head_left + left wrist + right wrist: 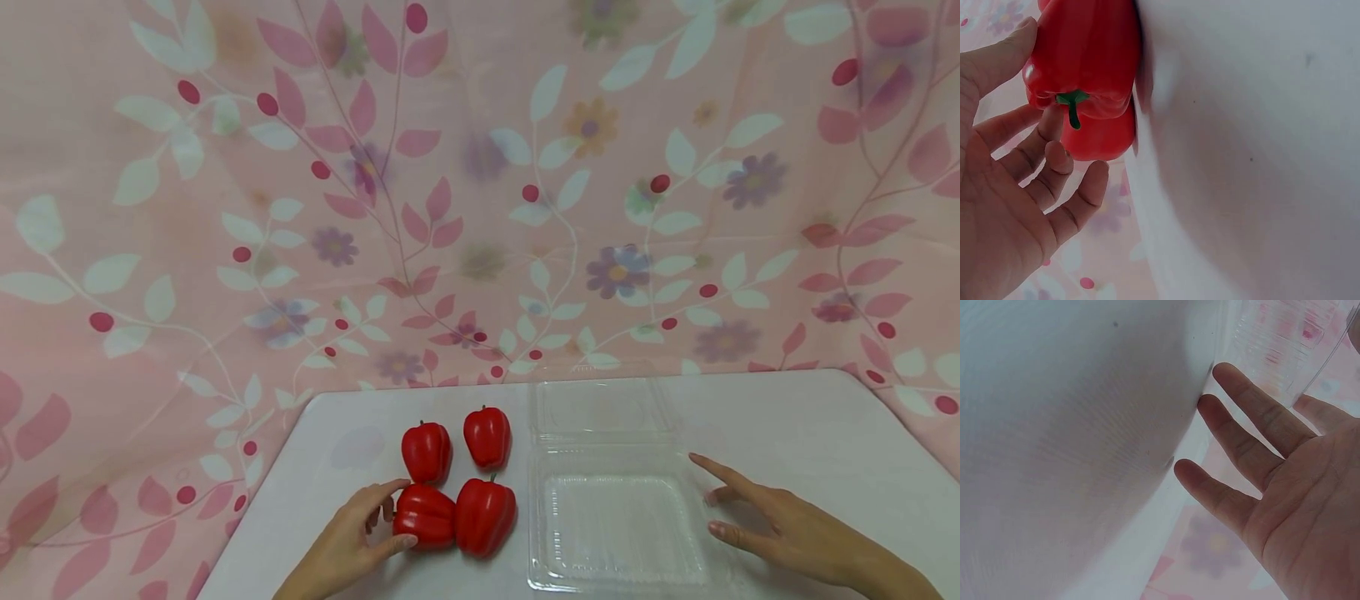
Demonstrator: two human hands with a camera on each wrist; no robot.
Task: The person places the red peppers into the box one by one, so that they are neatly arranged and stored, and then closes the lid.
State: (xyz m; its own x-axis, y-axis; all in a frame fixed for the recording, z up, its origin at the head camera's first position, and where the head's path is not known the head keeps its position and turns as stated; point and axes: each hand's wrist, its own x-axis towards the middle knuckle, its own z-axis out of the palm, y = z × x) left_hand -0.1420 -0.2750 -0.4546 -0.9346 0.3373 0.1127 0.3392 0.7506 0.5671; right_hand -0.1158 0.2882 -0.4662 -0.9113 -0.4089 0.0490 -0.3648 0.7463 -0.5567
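Observation:
Four-sided in outline, a glossy red bell pepper (pixel 424 517) lies on its side at the front left of the group, its green stem pointing left. My left hand (pixel 352 533) holds it, thumb on the near side and index finger on the far side; the left wrist view shows the other fingers spread below the stem (pixel 1074 109). A clear plastic clamshell box (pixel 534 517) stands opened out, its lid (pixel 600 408) folded back. At the box's right side is my right hand (pixel 795 521), fingers extended and apart, holding nothing. Whether its fingertips touch the box, I cannot tell.
More red bell peppers stand close by: one (pixel 486 517) touches the held pepper's right side, another (pixel 426 452) is behind it, and a third (pixel 487 437) is at the back right. The white table (pixel 780 417) ends at a pink floral cloth (pixel 480 208).

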